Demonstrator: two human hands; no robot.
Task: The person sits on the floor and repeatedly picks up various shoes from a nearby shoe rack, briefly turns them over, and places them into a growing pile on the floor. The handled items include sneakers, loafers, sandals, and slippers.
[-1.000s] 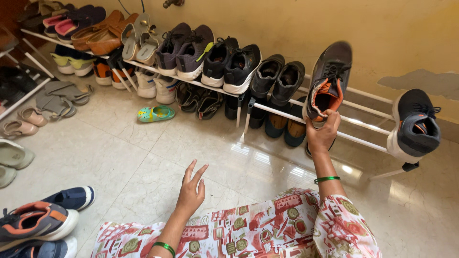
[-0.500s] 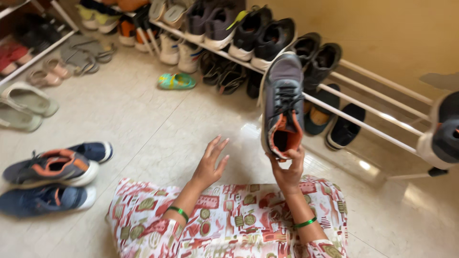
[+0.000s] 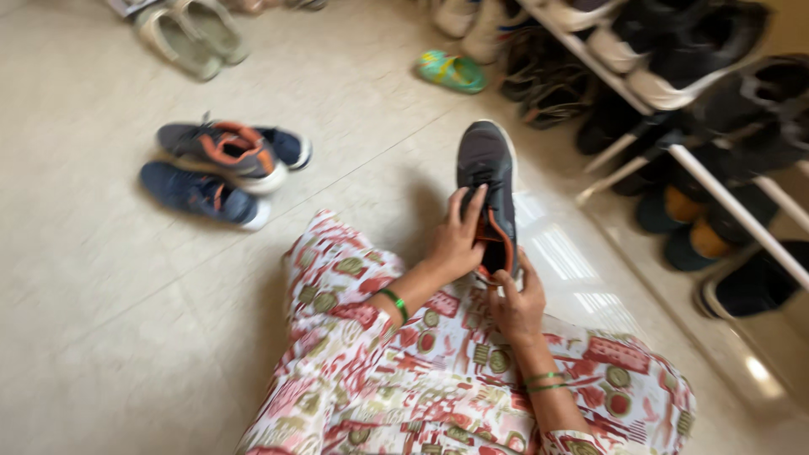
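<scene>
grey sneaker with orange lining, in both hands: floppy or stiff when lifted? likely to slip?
The grey sneaker probably holds its shape: the toe stays out straight though the left hand and right hand grip only the heel end. Likely light. Its fabric-looking upper probably resists slipping.

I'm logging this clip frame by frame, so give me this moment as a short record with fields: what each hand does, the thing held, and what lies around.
left hand: grips the side of the grey sneaker near its collar
right hand: holds the sneaker's heel end
grey sneaker: orange-lined, toe pointing away, above the lap
floor: pale tile
nearby shoes: blue and grey pair to the left; green clog farther off
shoe rack: white bars, dark shoes, at right
</scene>
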